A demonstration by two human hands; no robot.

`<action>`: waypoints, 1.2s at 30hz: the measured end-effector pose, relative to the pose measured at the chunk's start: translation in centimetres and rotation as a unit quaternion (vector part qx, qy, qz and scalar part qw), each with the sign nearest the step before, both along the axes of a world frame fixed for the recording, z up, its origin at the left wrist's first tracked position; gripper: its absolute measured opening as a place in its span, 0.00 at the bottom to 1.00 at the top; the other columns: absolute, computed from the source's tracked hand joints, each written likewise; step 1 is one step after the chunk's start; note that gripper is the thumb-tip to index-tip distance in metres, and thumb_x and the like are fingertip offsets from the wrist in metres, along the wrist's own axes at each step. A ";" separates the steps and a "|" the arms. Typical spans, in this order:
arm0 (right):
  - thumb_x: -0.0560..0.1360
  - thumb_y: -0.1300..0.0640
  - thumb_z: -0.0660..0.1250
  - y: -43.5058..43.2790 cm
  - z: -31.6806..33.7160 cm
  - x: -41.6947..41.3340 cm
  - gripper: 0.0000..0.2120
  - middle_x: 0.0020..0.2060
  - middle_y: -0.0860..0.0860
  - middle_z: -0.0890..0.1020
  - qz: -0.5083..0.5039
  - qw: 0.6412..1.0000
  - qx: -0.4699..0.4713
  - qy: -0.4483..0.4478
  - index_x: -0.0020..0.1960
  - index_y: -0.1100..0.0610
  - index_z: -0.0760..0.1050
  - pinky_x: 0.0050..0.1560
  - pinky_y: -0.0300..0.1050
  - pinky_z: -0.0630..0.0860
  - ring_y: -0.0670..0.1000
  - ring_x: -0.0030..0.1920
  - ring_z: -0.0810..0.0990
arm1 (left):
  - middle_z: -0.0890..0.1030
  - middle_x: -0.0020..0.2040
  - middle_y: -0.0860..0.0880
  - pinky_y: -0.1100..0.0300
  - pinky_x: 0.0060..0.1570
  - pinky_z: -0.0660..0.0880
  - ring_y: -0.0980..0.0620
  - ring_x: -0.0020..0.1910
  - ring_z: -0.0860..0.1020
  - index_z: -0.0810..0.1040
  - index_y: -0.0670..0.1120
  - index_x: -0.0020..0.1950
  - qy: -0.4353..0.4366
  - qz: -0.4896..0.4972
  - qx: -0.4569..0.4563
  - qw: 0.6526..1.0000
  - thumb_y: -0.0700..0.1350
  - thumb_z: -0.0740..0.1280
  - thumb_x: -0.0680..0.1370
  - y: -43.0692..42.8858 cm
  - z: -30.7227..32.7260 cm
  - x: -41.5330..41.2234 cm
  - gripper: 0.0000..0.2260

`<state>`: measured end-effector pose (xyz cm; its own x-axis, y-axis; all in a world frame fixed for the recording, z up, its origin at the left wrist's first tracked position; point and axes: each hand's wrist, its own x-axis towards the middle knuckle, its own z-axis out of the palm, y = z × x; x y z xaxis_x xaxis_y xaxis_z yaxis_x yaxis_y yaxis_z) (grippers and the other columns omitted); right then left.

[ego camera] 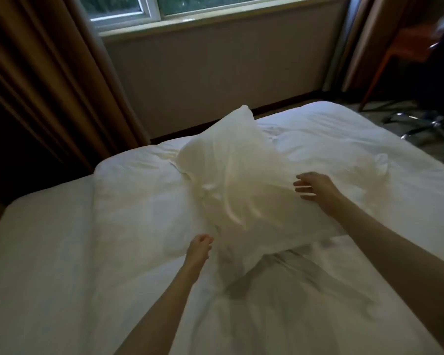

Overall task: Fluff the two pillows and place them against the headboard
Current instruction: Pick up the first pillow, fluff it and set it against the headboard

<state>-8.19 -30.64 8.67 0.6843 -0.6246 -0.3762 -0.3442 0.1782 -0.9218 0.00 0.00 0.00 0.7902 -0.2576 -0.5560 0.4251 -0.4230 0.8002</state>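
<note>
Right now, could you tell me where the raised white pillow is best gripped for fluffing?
Probably by its two opposite side edges. The pillow stands tilted with one corner up, its broad face towards the camera. The left hand already sits at its lower left edge; the right hand, fingers spread, could close in from the right edge. Motion blur hides the exact contact.

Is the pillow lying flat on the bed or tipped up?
Tipped up: the pillow has its far corner raised above the bed, its near end down between both hands.

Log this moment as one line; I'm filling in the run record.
stage: fluffing | pillow: tilted up on bed, blurred | left hand: at near corner, grip unclear | right hand: open, at pillow's right side | headboard: not seen
</note>
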 end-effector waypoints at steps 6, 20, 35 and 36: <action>0.76 0.50 0.65 -2.9 -2.9 2.8 0.21 0.64 0.58 0.75 0.073 0.979 -0.159 0.108 0.67 0.55 0.72 0.62 0.53 0.72 0.58 0.60 0.76 | 0.72 0.63 0.43 0.54 0.53 0.68 0.48 0.55 0.70 0.69 0.43 0.62 0.011 0.027 0.010 1.000 0.50 0.63 0.78 -3.9 -0.6 4.5 0.17; 0.72 0.31 0.58 -5.3 -13.6 3.9 0.42 0.80 0.47 0.45 0.120 0.904 -0.242 0.330 0.78 0.43 0.42 0.75 0.61 0.45 0.50 0.79 0.44 | 0.64 0.74 0.47 0.48 0.65 0.66 0.44 0.69 0.67 0.45 0.50 0.77 0.140 -0.038 -0.015 0.989 0.72 0.67 0.56 -8.9 -7.5 7.8 0.57; 0.69 0.28 0.56 -6.3 -15.2 4.9 0.43 0.75 0.57 0.65 0.101 0.921 -0.204 0.315 0.77 0.46 0.52 0.71 0.67 0.52 0.63 0.74 0.63 | 0.82 0.52 0.38 0.47 0.53 0.77 0.40 0.50 0.80 0.77 0.38 0.58 0.050 0.046 0.099 0.993 0.69 0.65 0.68 -12.8 -7.9 6.5 0.36; 0.69 0.28 0.56 -6.0 -14.9 4.9 0.42 0.74 0.57 0.67 0.104 0.922 -0.203 0.312 0.77 0.47 0.53 0.71 0.67 0.53 0.63 0.73 0.64 | 0.82 0.51 0.38 0.46 0.52 0.78 0.40 0.49 0.80 0.78 0.38 0.57 0.045 0.053 0.103 0.992 0.68 0.65 0.69 -12.6 -7.5 6.4 0.35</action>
<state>-3.34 -36.68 -6.22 0.5348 -0.6804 -0.5011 -0.8181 -0.2685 -0.5086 6.41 -12.64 -7.55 0.7511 -0.0494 -0.6583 0.5420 -0.5233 0.6576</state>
